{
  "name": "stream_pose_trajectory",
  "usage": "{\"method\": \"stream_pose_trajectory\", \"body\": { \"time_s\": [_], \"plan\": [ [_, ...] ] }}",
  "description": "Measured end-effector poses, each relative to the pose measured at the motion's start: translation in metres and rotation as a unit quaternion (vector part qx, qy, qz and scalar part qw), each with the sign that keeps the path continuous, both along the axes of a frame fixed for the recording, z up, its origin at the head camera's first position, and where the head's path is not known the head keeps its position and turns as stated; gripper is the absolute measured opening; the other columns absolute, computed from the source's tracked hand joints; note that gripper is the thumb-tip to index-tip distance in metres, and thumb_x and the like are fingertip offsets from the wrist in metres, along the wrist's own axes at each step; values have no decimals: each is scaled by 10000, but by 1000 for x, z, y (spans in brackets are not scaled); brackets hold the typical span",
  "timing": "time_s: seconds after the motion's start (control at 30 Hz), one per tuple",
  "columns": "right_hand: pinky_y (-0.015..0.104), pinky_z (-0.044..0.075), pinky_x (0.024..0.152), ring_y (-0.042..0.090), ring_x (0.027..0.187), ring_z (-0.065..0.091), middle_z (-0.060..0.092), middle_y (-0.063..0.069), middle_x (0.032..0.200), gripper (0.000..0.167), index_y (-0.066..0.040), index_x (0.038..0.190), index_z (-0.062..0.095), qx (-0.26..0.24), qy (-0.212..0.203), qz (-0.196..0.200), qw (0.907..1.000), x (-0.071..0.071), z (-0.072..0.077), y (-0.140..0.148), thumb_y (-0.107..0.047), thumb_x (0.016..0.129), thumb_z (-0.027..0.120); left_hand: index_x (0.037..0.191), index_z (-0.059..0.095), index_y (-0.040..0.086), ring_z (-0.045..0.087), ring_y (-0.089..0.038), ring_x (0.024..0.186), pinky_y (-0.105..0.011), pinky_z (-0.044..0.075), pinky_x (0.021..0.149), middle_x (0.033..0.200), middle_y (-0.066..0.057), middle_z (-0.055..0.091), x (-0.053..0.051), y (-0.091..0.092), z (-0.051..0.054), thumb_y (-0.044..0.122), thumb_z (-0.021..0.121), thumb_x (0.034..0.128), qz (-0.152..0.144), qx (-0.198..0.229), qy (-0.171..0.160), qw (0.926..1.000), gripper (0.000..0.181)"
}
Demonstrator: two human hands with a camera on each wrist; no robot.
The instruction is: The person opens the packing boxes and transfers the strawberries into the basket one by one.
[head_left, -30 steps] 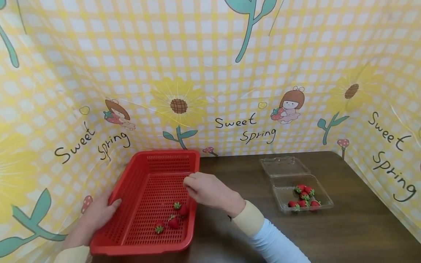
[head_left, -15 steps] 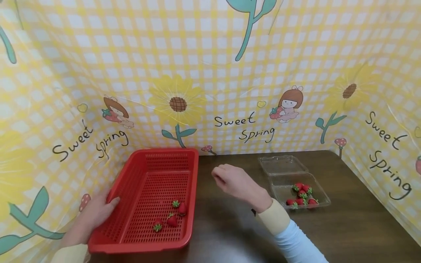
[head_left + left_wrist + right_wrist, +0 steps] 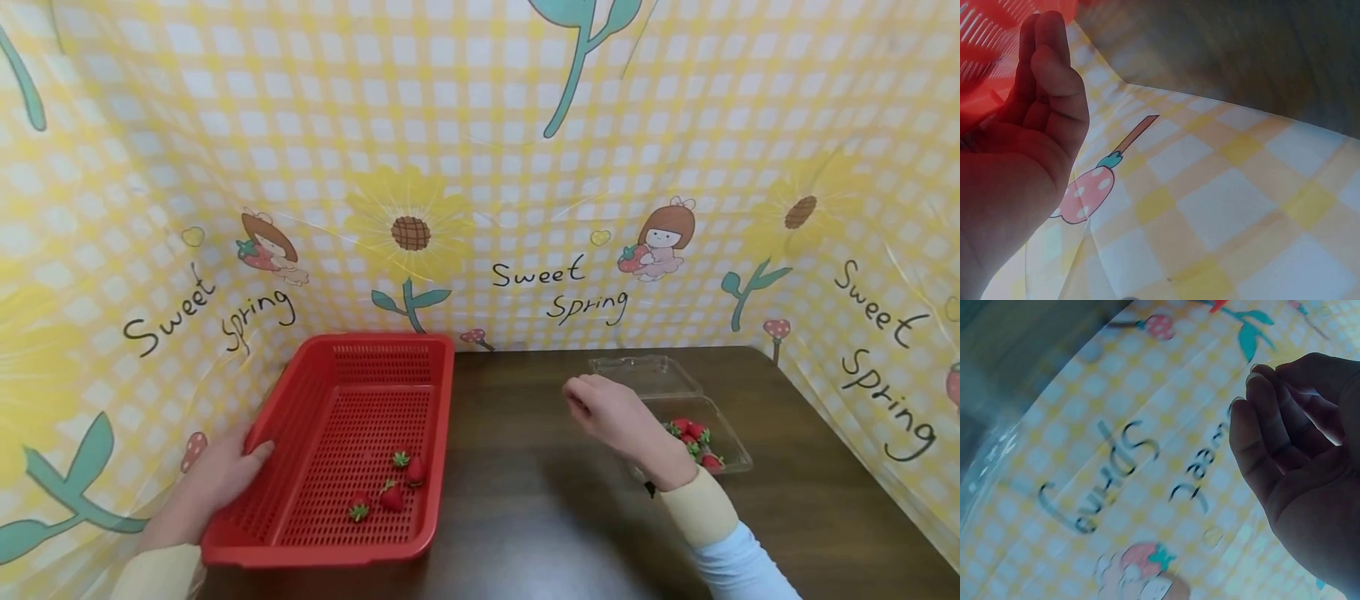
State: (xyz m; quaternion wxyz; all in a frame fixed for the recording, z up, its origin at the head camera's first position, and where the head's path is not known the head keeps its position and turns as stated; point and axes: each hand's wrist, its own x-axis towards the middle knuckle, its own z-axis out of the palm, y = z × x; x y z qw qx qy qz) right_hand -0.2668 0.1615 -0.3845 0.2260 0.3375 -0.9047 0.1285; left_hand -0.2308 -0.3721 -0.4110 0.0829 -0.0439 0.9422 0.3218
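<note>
A red perforated plastic basket (image 3: 367, 417) stands at the left in the head view, with several strawberries (image 3: 391, 497) near its front right corner. My left hand (image 3: 217, 477) grips its left side, thumb over the rim and fingers outside. In the left wrist view the left hand (image 3: 1041, 119) lies against the basket's outer wall. My right hand (image 3: 618, 418) hovers above the table, just left of a hinged clear plastic box (image 3: 731, 430) whose far half lies folded back. Its fingers (image 3: 1250, 434) curl loosely around nothing. More strawberries (image 3: 690, 430) sit in the box, partly hidden by the right wrist.
Both containers stand on a dark wooden table (image 3: 517, 467), with bare tabletop between them. A yellow checked cloth (image 3: 495, 200) printed with flowers and lettering hangs behind and along both sides.
My right hand has moved from above the basket's right rim rightward to the clear box, holding nothing. The left hand stays on the basket. Strawberries lie in the same spots.
</note>
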Motion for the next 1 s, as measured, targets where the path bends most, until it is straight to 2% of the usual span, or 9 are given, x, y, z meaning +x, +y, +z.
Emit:
{"method": "stream_pose_trajectory", "body": {
  "time_s": [0.17,0.33,0.47,0.67,0.8,1.0],
  "plan": [
    [240,415,582,64,639,432,515,-71,710,155,-133,841,602,-11,-65,-327,9994,-3,-7,26,-7,840,693,1423,316,-61,702,-205,790,-398,598,665,1046,-240,654,2,1,-1,293,433,1032,24,18,46,10000,540],
    [221,349,560,57,601,369,437,-84,657,203,-149,772,545,-5,-38,-516,9987,-5,-16,50,2,848,658,1400,335,-73,699,-206,785,-397,595,663,1026,-232,654,2,2,0,276,432,1034,5,-4,152,9999,515],
    [219,302,563,63,593,327,366,-87,638,261,-179,728,475,94,-231,-760,9968,-6,-25,68,-11,858,626,1370,359,-85,695,-206,787,-395,593,665,1018,-229,652,3,2,-1,252,435,1033,-16,1,196,9998,483],
    [234,300,555,83,594,332,383,-57,642,246,-151,726,475,317,-511,-1067,9925,-8,-38,89,1,854,620,1379,355,-63,699,-200,794,-404,599,680,1037,-226,649,3,2,-2,266,447,1032,-2,58,124,9999,487],
    [278,336,527,130,588,402,437,-7,660,188,-119,763,506,589,-834,-1507,9833,-5,-42,100,-40,882,628,1397,335,-48,702,-203,800,-409,601,682,1065,-239,643,3,2,0,280,447,1032,54,166,38,9998,502],
    [444,459,487,307,630,596,585,83,698,60,-82,824,575,909,-945,-2155,9677,-1,-46,111,-35,827,612,1386,348,-57,699,-207,804,-407,598,677,1054,-234,644,4,2,-1,271,438,1036,38,157,106,9998,488]
  ]
}}
